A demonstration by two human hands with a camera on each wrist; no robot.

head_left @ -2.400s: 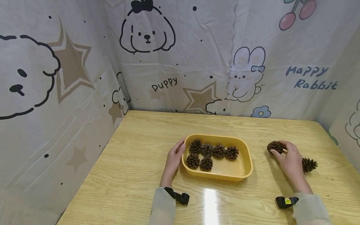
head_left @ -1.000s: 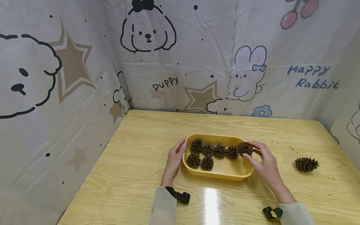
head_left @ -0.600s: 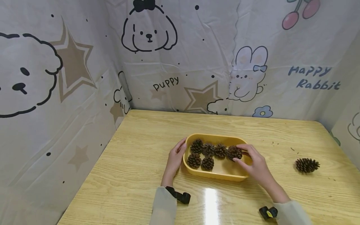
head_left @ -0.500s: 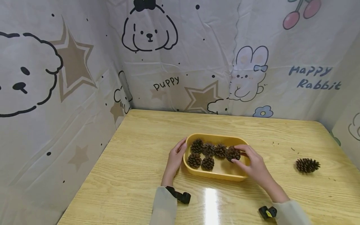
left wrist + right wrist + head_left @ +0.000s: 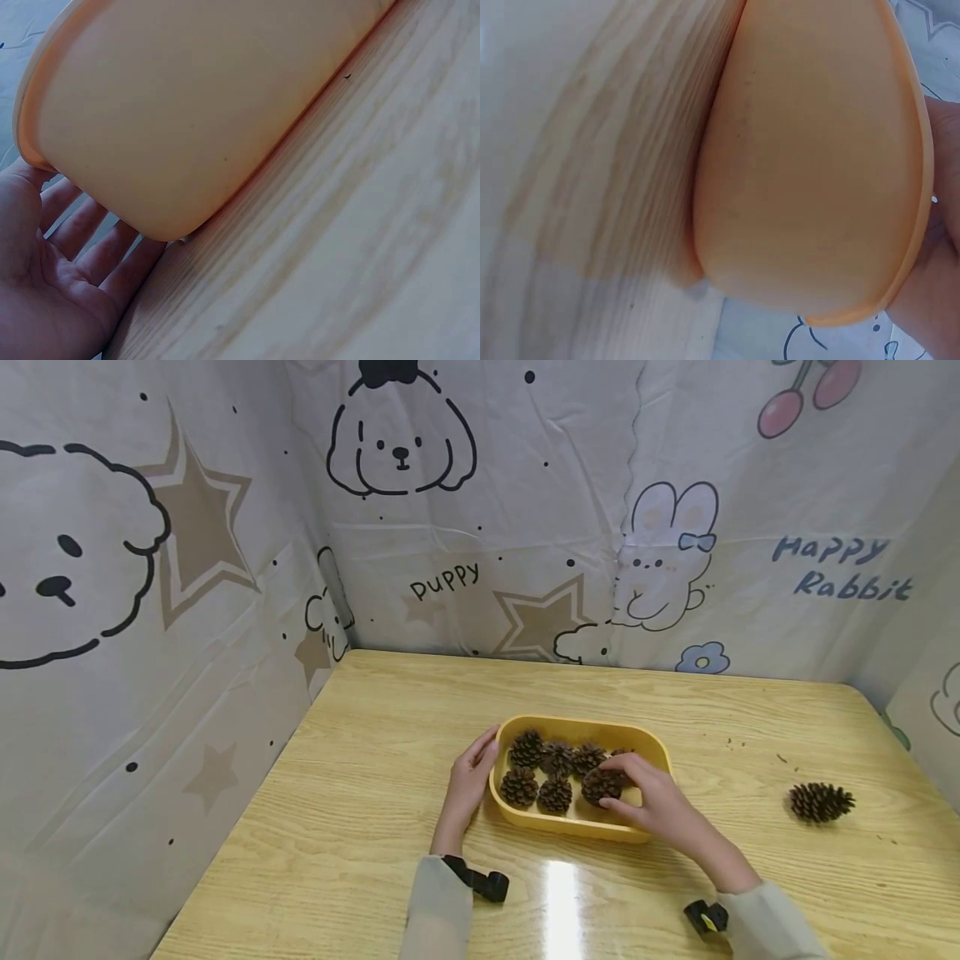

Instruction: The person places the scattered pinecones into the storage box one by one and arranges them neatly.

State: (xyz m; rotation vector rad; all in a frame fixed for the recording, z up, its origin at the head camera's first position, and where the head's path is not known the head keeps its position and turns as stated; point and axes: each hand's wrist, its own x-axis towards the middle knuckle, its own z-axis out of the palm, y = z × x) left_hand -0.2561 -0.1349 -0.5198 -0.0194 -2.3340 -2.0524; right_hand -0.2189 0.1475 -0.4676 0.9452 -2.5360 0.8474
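A yellow plastic tray [image 5: 592,828] with rounded corners stands on the table and holds several brown pine cones. My left hand [image 5: 467,781] steadies its left end, fingers fairly straight along the outer wall and thumb at the rim; the left wrist view shows these fingers [image 5: 97,247] against the tray wall [image 5: 172,120]. My right hand [image 5: 656,797] reaches over the tray's right end and pinches a pine cone [image 5: 600,787] between thumb and fingers, inside the tray near its front row. In the right wrist view the tray wall [image 5: 810,157] hides the fingertips and that cone.
One loose pine cone [image 5: 821,802] lies on the wooden table [image 5: 360,777] to the right of the tray. Small dark scraps lie behind it. A printed cloth [image 5: 480,527] closes off the back and sides.
My right hand has carried a pine cone from the table at right into the tray, then left and toward the tray's front. My left hand has kept its place at the tray.
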